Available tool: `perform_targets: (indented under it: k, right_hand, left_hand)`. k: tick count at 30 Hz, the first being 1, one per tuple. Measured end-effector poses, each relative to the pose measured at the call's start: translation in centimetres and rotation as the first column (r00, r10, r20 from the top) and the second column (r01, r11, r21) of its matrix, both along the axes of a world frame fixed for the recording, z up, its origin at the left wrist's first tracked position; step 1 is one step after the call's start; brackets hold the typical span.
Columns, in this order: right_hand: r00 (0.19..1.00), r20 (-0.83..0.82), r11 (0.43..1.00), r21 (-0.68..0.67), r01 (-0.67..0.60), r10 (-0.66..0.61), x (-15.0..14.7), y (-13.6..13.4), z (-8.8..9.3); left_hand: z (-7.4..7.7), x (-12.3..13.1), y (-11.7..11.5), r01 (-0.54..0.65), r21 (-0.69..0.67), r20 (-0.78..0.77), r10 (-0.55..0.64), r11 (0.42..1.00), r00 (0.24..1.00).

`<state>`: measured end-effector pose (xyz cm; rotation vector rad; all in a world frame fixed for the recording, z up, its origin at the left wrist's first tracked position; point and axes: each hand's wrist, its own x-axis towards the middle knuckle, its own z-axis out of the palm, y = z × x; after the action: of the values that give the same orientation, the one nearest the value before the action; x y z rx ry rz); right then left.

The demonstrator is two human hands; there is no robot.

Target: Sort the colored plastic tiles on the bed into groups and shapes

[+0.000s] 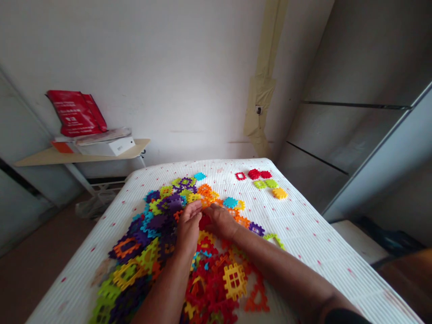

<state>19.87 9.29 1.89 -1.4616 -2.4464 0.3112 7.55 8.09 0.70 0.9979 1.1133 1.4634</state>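
A large heap of flat, notched plastic pieces in purple, blue, green, yellow, orange and red covers the middle of the white table [297, 225]. My left hand [190, 220] is at the heap's middle, palm turned inward, its fingers extended beside purple pieces [174, 203]. Just right of it, my right hand [220, 219] reaches into the heap next to a red piece [204, 222]; its fingertips are hidden among the pieces. Nearer me lies a yellow window-shaped piece [235, 281]. A light-blue piece [230, 202] lies just beyond my right hand.
Small groups of red [254, 174], green [272, 183] and yellow [279, 193] pieces lie at the far right of the table. A side shelf [37, 157] at left holds a red bag [76, 112] and a white box [111, 146]. A grey cabinet [351, 121] stands at right.
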Motion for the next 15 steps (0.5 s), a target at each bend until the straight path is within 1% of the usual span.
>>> perform_targets:
  k: [3, 5, 6, 8, 11, 13, 15]
  right_hand:
    - [0.989, -0.15, 0.999, -0.044, 0.004, -0.011, 0.7, 0.5, 0.1]
    - [0.954, -0.294, 0.994, -0.111, 0.022, -0.054, 1.5, 1.0, 0.1]
    - [0.924, -0.372, 0.988, -0.154, 0.03, -0.086, 2.1, 1.2, 0.1]
    - [0.837, -0.526, 0.97, -0.243, 0.025, -0.153, 3.1, 1.7, 0.0]
    - [0.671, -0.704, 0.934, -0.354, -0.047, -0.233, 4.5, 2.2, 0.0]
    - [0.579, -0.771, 0.913, -0.394, -0.109, -0.264, 5.1, 2.3, 0.1]
    - [0.525, -0.807, 0.9, -0.405, -0.162, -0.269, 5.3, 2.2, 0.4]
  left_hand:
    - [0.0, 0.0, 0.0, -0.008, 0.002, 0.011, 0.008, 1.0, 1.0]
    - [-0.1, 0.0, 0.0, -0.016, 0.003, 0.005, 0.016, 1.0, 1.0]
    - [-0.1, -0.1, 0.0, -0.023, 0.002, -0.004, 0.023, 1.0, 1.0]
    - [0.1, -0.1, 0.0, -0.041, -0.005, -0.032, 0.041, 0.999, 0.999]
    - [0.6, 0.0, -0.3, -0.03, -0.028, -0.081, 0.028, 0.999, 0.996]
    - [1.1, 0.2, -0.6, 0.003, -0.052, -0.102, -0.008, 0.999, 0.995]
    - [1.4, 0.3, -0.8, 0.031, -0.072, -0.118, -0.039, 0.997, 0.992]
